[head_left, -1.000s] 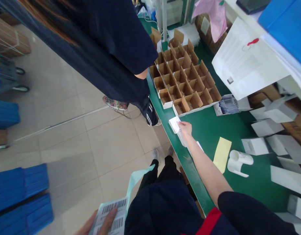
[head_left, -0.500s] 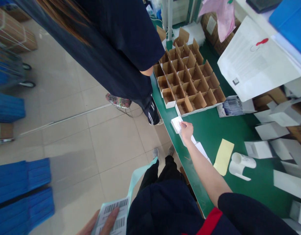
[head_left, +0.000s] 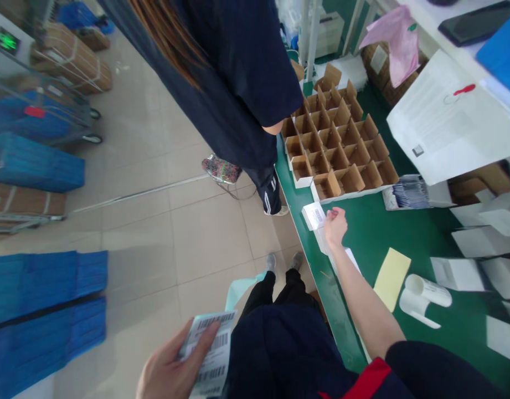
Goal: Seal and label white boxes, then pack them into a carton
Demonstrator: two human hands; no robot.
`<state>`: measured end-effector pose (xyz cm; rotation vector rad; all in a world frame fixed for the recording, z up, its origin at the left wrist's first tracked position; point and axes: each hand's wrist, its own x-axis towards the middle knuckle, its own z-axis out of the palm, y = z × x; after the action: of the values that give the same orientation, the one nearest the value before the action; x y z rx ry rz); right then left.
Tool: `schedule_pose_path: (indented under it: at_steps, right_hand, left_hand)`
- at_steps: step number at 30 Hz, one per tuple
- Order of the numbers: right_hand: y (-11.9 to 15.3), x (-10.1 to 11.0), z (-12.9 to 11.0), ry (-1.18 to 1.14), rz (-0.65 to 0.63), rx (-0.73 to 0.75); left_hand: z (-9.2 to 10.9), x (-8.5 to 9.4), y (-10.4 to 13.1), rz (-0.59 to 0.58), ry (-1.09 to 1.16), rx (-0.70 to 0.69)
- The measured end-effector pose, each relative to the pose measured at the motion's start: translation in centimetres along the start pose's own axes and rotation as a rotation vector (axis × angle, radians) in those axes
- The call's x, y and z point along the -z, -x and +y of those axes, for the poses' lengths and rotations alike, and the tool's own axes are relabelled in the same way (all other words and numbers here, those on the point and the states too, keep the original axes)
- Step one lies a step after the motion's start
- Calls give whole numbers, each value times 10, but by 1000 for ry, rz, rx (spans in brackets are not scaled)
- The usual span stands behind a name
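My left hand grips a folded strip of barcode labels, thumb pressed on top, with the strip's pale green backing trailing behind. At the table's near edge lies a small white box bearing a printed label on its upper face. My right hand is just to the right of that box, fingers curled in, with nothing visible between them. More white boxes continue in a row from it, partly hidden under my right hand and forearm.
Open brown-lined cartons stand in rows on the green table. A yellow sheet, a label roll and a tray of packets lie to the right. A co-worker stands beyond. Blue bins are on the floor at left.
My right hand has come off the labelled white box and moved slightly to its right, uncovering the label. My left hand has risen further into view with the label strip.
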<state>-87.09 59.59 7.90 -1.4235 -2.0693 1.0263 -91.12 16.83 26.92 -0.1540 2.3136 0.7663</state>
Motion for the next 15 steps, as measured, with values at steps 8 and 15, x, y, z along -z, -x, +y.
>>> schedule_pose_path:
  at_steps: [8, 15]
  right_hand:
    - [157, 83, -159, -401, -973, 422]
    - [182, 101, -182, -484, -1039, 334]
  left_hand:
    - [60, -5, 2, -99, 154, -643]
    - [66, -3, 8, -168, 136, -707]
